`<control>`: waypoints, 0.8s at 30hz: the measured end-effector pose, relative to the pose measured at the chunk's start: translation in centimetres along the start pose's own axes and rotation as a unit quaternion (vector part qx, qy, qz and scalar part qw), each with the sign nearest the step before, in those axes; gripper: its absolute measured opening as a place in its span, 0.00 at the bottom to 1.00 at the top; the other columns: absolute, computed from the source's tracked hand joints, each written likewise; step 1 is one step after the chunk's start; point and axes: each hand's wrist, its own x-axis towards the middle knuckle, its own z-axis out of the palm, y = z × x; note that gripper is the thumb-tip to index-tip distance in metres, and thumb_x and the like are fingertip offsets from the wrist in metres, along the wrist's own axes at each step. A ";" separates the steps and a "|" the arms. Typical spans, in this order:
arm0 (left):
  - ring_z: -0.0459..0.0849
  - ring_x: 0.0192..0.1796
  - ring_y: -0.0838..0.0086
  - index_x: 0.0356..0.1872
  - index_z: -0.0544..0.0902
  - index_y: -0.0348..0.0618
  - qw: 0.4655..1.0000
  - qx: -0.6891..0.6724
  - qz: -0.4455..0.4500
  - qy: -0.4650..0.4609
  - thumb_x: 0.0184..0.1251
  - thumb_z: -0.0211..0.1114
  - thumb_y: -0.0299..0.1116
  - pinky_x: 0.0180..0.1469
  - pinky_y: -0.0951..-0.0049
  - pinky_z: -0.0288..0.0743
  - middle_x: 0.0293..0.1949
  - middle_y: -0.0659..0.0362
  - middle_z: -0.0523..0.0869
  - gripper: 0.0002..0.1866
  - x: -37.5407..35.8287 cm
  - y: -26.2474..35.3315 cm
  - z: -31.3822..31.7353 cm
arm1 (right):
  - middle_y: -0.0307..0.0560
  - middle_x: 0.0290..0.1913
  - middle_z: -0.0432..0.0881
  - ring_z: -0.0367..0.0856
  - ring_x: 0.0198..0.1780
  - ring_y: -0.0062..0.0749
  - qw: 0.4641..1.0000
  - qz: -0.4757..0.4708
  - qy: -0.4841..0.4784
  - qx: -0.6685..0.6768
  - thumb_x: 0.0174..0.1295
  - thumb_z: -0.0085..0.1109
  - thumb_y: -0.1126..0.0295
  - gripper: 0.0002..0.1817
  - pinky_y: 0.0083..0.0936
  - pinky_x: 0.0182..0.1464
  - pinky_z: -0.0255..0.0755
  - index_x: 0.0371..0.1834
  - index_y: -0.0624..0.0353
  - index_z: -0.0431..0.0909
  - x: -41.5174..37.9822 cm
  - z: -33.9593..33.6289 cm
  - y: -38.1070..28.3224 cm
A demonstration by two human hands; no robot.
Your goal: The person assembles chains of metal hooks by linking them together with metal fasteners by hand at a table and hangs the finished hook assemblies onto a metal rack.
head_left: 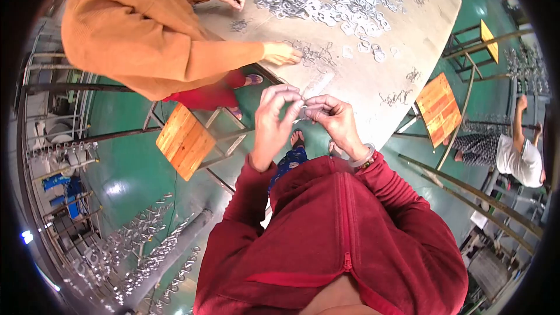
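Observation:
In front of my chest, my left hand [273,118] and my right hand [338,119] meet at the table's near corner. Both are closed, thumbs and fingers pinched together. Something small and pale lies between the fingertips, too small to name. Just beyond the hands is a loose heap of thin dark wire pieces [318,54] on the table [373,76]. Flat grey metal pieces with holes [309,0] are piled farther back, with a few scattered ones [378,52] closer. More wire pieces [396,98] lie to the right.
At the left stands a co-worker in an orange jacket [134,29], one hand [282,53] at the wire heap. Wooden stools [185,141] [438,109] flank the table. Metal parts hang on racks [125,254] at lower left. Another person [521,154] is at far right.

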 end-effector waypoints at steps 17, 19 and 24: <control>0.83 0.38 0.68 0.35 0.76 0.36 0.990 -0.019 -0.063 0.125 0.61 0.59 0.19 0.42 0.73 0.76 0.34 0.53 0.83 0.03 -2.6 1.0 1.7 | 0.44 0.34 0.84 0.79 0.35 0.20 0.984 -0.038 -0.026 -0.171 0.60 0.59 0.75 0.09 0.18 0.38 0.73 0.42 0.64 0.83 8.6 -9.0 -0.7; 0.83 0.39 0.69 0.35 0.76 0.36 0.988 -0.019 -0.077 0.131 0.61 0.59 0.19 0.42 0.73 0.76 0.34 0.53 0.84 0.03 -2.9 0.9 1.8 | 0.48 0.37 0.85 0.81 0.35 0.25 0.902 -0.102 0.025 -0.420 0.57 0.60 0.73 0.11 0.22 0.39 0.74 0.44 0.60 0.83 13.8 -14.8 2.9; 0.82 0.38 0.66 0.35 0.78 0.37 0.986 -0.011 -0.086 0.145 0.59 0.61 0.19 0.41 0.71 0.75 0.34 0.55 0.84 0.05 -4.1 0.5 2.3 | 0.56 0.35 0.78 0.77 0.39 0.52 0.722 -0.213 -0.060 -0.655 0.49 0.58 0.77 0.11 0.40 0.43 0.71 0.37 0.58 0.81 19.6 -19.8 7.5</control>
